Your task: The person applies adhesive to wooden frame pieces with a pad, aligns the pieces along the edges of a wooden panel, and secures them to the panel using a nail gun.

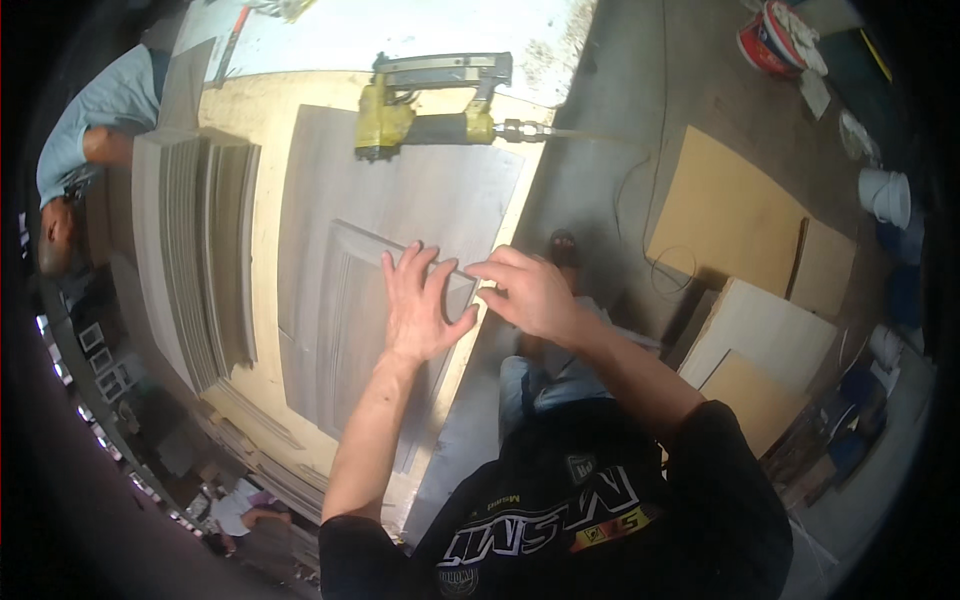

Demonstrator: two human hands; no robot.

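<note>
A grey wooden panel (400, 200) lies flat on the workbench (262, 130), with a frame of grey moulding strips (350, 236) laid on it. My left hand (420, 300) rests flat, fingers spread, on the frame's near corner. My right hand (525, 290) pinches the end of the moulding strip at that same corner, close beside the left hand. A yellow pneumatic nail gun (435, 105) lies on the panel's far end, its air hose running off to the right.
A stack of grey moulding lengths (195, 250) lies along the bench's left side. Another person in a light blue shirt (95, 110) stands at the far left. Plywood boards (740, 220) lie on the floor at right, near a red bucket (770, 40) and white tub (885, 195).
</note>
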